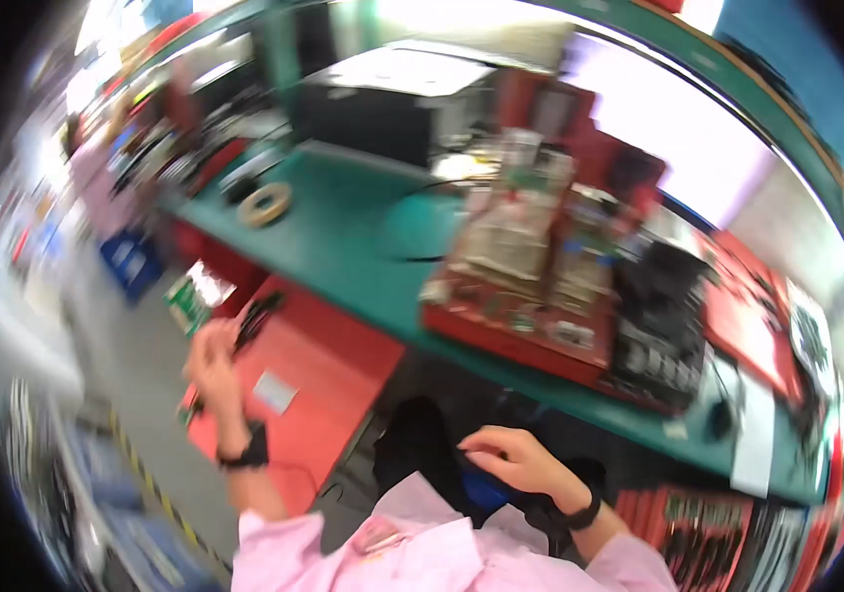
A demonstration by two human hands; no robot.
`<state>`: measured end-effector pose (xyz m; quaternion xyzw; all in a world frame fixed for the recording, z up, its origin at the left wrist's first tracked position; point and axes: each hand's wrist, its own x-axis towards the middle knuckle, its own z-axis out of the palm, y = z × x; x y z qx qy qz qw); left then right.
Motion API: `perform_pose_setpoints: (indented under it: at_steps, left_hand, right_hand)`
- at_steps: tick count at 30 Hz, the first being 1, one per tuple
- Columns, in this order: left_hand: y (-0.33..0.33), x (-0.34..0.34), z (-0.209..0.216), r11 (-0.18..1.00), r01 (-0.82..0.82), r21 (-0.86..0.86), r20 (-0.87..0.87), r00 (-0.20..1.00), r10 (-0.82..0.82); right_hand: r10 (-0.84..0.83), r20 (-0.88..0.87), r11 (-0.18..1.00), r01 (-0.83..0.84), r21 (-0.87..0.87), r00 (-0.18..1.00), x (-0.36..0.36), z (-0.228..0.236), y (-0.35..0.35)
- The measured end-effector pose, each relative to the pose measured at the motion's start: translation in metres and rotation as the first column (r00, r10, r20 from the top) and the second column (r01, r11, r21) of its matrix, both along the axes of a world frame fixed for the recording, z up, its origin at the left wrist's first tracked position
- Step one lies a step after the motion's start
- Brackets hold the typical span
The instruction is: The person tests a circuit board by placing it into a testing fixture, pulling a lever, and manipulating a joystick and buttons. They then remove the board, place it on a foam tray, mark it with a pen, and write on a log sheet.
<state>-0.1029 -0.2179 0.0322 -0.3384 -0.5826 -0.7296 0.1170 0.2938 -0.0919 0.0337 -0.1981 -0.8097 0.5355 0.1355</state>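
Both hands below green bench edge (501, 370) — left hand (213, 360) over red bin (328, 380).

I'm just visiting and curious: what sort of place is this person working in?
Probably an electronics assembly or repair workshop. A long green workbench carries a red tray of circuit-board-like parts, a roll of tape and black equipment, though the picture is blurred.

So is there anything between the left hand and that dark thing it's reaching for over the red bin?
Nothing visible stands between them. The left hand is already at the dark thing, fingers on or right beside it, above the red bin. The picture is too blurred to tell whether it is gripped.
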Motion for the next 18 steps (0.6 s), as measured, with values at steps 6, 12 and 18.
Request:
perform_pose_setpoints:
  at_steps: [6, 12, 18]
  left_hand:
    - [0.000, 0.086, 0.038, 0.816, 0.446, -0.368, 0.088, 0.890, -0.447]
    - [0.023, 0.190, 0.040, 0.772, 0.617, -0.152, 0.330, 0.768, -0.549]
    - [0.071, 0.202, 0.060, 0.510, 0.860, -0.026, 0.313, 0.491, -0.813]
  right_hand:
    - [0.152, -0.187, 0.844, -0.029, 0.535, 0.971, -0.006, 0.079, 0.024]
    - [0.102, -0.279, 0.736, 0.117, 0.667, 0.955, -0.046, 0.112, 0.033]
    - [0.132, -0.172, 0.776, 0.006, 0.631, 0.976, -0.046, 0.129, 0.077]
